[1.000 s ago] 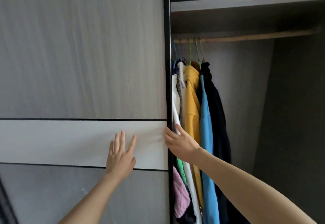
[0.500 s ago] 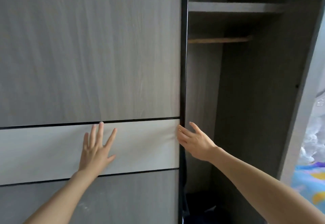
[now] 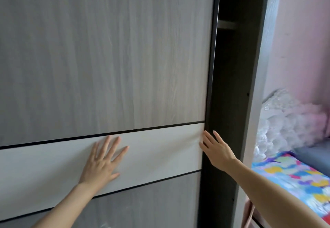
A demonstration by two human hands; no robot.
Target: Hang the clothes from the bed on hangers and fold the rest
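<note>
Sliding door (image 3: 107, 58) has travelled right, covering the hung clothes and narrowing the wardrobe opening (image 3: 226, 84) to a dark slot. Flat on the door's white band (image 3: 160, 149) lies the left hand (image 3: 101, 163), fingers (image 3: 114, 143) spread straight. At the door's leading edge, the right hand (image 3: 217, 151) touches it with fingers extended. Far right: bed (image 3: 292, 176) with multicoloured sheet, pink wall (image 3: 300, 40).

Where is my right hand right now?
In the head view, the right hand is right of centre, at the sliding door's right edge, beside the dark wardrobe opening.

Soft daylight from the right; wardrobe gap (image 3: 230, 84) dark, edges bowed.
</note>
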